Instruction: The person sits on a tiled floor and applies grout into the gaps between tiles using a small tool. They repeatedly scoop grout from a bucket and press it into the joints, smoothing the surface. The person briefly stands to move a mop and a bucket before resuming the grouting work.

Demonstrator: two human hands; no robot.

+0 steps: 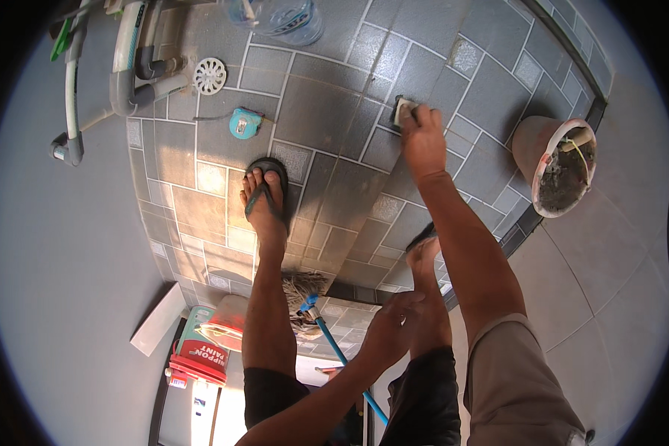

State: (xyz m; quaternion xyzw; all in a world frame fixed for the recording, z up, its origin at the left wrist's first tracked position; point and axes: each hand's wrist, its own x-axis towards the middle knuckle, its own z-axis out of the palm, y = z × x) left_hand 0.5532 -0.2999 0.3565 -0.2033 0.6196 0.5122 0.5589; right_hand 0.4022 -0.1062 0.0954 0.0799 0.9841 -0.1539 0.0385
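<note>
The right hand [422,137] presses a small pale sponge [404,110] on the floor tiles [327,111], fingers clamped over it; its 11 o'clock corner shows. The left hand [394,327] rests on the knee, fingers loosely curled.

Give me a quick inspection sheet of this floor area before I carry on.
Surface: grey tiled floor with pale grout lines, round drain cover near the pipes.
Job's things: small pale pad pressed on the tiles under the right hand.
Clutter: teal tape measure, bucket caked with grey mix, clear water bottle, mop with blue handle, red paint tin.
Grippers: right hand on the pad; left hand resting by the knee, holding nothing that I can see.
Cables: nothing seen; a hose and grey pipes at top left.
Surroundings: plain wall on the left, larger pale tiles beyond a dark threshold on the right.
</note>
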